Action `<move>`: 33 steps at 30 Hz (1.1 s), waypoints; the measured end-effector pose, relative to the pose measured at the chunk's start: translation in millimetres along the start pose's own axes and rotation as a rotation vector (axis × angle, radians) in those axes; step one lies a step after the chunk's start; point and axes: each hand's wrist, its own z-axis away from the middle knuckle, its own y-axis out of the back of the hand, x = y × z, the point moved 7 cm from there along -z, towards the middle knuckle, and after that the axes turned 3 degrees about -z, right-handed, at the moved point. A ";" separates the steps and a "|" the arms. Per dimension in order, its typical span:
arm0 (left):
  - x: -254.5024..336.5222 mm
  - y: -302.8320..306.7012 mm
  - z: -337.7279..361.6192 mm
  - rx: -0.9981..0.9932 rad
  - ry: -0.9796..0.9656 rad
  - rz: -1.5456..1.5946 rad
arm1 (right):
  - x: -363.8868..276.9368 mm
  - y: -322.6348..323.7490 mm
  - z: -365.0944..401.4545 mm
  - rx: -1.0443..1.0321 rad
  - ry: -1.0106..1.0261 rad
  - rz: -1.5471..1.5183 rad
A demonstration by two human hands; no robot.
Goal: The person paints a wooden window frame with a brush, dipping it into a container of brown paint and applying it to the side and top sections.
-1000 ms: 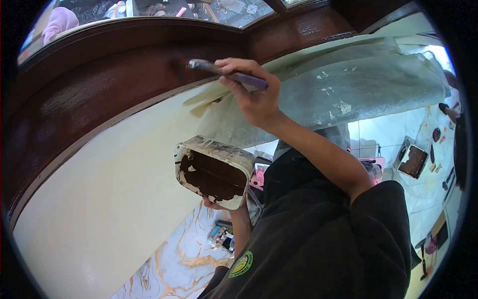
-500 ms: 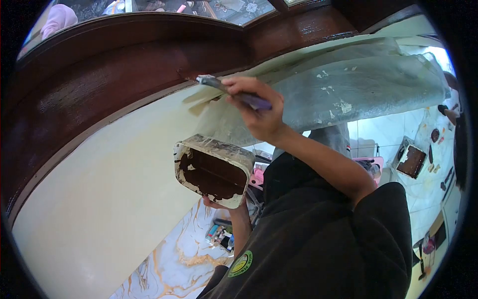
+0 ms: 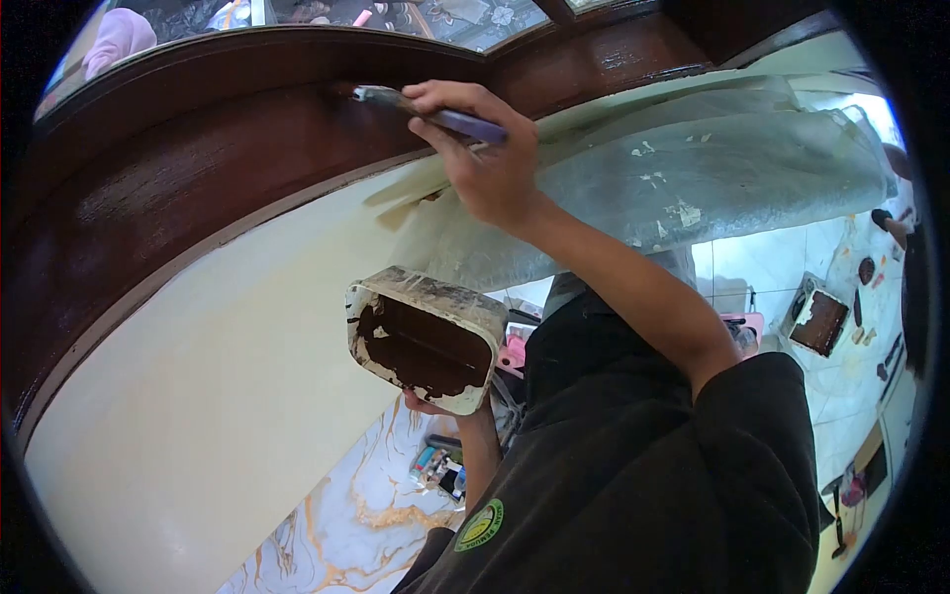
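Note:
My right hand [image 3: 487,168] grips a paintbrush [image 3: 435,114] with a purple handle. Its bristle end touches the dark brown wooden frame [image 3: 218,158], near the frame's upper moulding. My left hand [image 3: 426,405] holds a white rectangular tub [image 3: 435,292] from below, at chest height. Dark brown paint lies in the tub, and its rim is smeared. The fingers under the tub are mostly hidden.
A cream wall [image 3: 228,366] runs below the frame. A paint-spotted plastic sheet [image 3: 693,178] hangs to the right of the brush. On the marble floor [image 3: 346,525] lie small items [image 3: 440,465], and a second paint tub [image 3: 819,319] sits at the right.
The brush dropped to the frame's lower edge half a second ago. It has since risen and shifted left to the upper part of the wood. The tub has stayed still.

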 end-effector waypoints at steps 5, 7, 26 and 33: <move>0.6 6.4 0.5 0.021 -0.003 0.002 | 12.0 -4.6 -5.9 0.028 0.037 0.042; 2.5 16.7 0.3 0.075 -0.020 -0.003 | 9.7 -2.1 1.4 -0.050 -0.022 0.043; 0.3 4.1 -0.9 -0.022 0.005 -0.010 | -27.3 19.7 44.9 -0.086 -0.090 0.002; 1.5 12.1 0.6 0.082 -0.044 -0.090 | -33.2 54.4 69.3 -0.123 -0.227 0.138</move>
